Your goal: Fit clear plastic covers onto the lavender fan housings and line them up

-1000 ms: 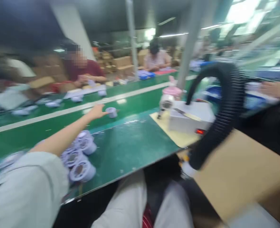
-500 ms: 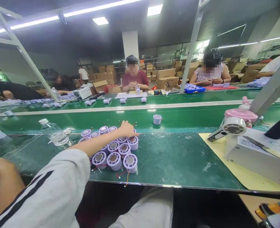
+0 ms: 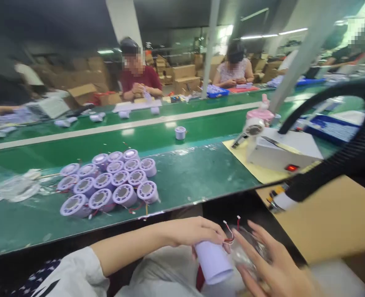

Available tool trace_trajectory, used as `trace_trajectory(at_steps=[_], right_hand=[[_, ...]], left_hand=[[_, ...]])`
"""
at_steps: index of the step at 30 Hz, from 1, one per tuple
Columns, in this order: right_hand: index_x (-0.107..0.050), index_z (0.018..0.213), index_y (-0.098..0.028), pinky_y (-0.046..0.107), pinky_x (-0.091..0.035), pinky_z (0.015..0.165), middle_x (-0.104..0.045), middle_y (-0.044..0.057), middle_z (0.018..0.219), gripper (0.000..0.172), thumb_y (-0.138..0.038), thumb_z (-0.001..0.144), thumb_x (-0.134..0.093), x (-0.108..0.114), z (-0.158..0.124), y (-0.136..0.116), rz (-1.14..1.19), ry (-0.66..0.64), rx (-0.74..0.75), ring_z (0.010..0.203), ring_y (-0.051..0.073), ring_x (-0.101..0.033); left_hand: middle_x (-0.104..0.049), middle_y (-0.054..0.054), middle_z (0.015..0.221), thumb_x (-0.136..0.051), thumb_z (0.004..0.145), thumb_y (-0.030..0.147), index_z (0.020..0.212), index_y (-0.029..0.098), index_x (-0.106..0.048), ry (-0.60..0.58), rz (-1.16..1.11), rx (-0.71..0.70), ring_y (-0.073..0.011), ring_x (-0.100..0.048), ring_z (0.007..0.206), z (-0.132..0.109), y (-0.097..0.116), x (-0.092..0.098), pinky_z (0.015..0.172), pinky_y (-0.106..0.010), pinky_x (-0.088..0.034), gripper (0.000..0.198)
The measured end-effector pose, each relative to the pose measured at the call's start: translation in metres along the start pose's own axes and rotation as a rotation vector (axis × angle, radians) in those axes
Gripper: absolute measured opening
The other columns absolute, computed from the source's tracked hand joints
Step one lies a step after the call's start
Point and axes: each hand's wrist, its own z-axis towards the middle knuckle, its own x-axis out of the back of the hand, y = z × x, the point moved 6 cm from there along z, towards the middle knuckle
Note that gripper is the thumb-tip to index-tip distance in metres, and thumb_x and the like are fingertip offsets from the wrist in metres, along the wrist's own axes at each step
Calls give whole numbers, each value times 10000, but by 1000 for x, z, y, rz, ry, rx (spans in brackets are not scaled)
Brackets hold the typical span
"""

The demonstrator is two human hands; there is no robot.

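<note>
My left hand (image 3: 197, 232), above my lap, is closed around a lavender cylindrical housing (image 3: 214, 264), whose open end tilts down towards me. Thin red and white wires (image 3: 230, 237) with small white connectors stick out at its upper side. To the right, my right hand (image 3: 271, 260) is open, fingers spread close to those wires, holding nothing I can see. Something clear and shiny, like plastic film (image 3: 247, 249), shows blurred behind its fingers. On the green bench, several lavender round motor housings (image 3: 120, 179) stand grouped in rows with wires trailing out.
A single lavender housing (image 3: 180, 133) stands on the green conveyor belt (image 3: 133, 136). At the right are a grey box with a red-lit switch (image 3: 284, 148), a black flexible hose (image 3: 334, 177) and a cardboard sheet (image 3: 334, 214). Co-workers sit across the belt.
My left hand has come back from the rows of housings to above my lap, now holding a lavender housing. My right hand has come into view. The camera has turned right and down.
</note>
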Motion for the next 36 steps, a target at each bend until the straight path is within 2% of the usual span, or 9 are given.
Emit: trace_trajectory(at_steps=[3,8,12,14,16,19,23,27,36], right_hand=[[-668,1123,-249,447,-581,764,-463,148,1387,386,-66,822,-511,-7,0,-4,-47,-128,-93,1113,351,-571],[-674,895,-236,412,-497,939,-490,83,1322,98,-182,839,-615,-10,-10,2,395,-325,-419,1161,269,-546],[-680,784,-225,324,-466,882,-560,51,1116,314,-330,971,-451,2,-12,2,636,-172,-566,1010,193,-584],[-668,724,-201,296,-468,767,-580,53,1038,344,-353,957,-465,5,-12,7,682,-96,-633,894,179,-594],[-641,631,-180,283,-458,673,-604,59,964,358,-358,917,-518,5,-13,14,733,-33,-692,810,175,-594],[-623,531,-175,293,-494,686,-652,75,935,400,-382,872,-593,5,-15,23,868,51,-749,833,198,-626],[-749,804,-224,366,-559,847,-657,92,1214,152,-373,807,-718,2,-22,20,968,-2,-689,1129,283,-610],[-647,1208,-291,447,-461,1056,-519,66,1428,412,-222,811,-729,8,-31,7,640,-54,-481,1271,289,-528],[-638,1145,-260,410,-577,922,-641,64,1268,360,-307,804,-740,12,-31,3,814,-72,-588,1125,275,-629]], left_hand=[[-600,-35,919,-576,848,320,911,192,-710,105,292,-144,-167,-583,871,4,9,-14,859,-320,-467,196],[-583,-33,961,-620,872,343,943,211,-704,247,347,-266,-164,-564,916,8,10,-9,834,-290,-430,173],[-540,-37,970,-833,603,495,1081,248,-692,335,236,-317,-187,-557,888,14,-9,-8,756,-295,-467,555],[-524,-62,1093,-873,521,489,1140,279,-677,310,260,-344,-228,-553,1015,16,-15,-11,867,-349,-482,683],[-508,-84,1253,-881,534,447,1179,296,-657,238,290,-364,-269,-508,1175,17,-16,-16,1005,-410,-434,699],[-551,-87,1298,-849,627,374,1256,294,-595,119,172,-297,-264,-534,1188,16,-16,-22,990,-407,-468,683],[-553,-86,1313,-823,679,292,1273,263,-561,94,-145,-188,-231,-586,1125,14,-20,-26,947,-356,-505,650],[-575,-91,1273,-806,704,312,1300,258,-520,85,-348,-126,-206,-636,988,12,-29,-29,848,-338,-538,663],[-501,-30,1437,-842,663,260,1335,388,-518,25,-143,-231,-239,-551,1222,0,-10,-30,1013,-352,-463,756]])
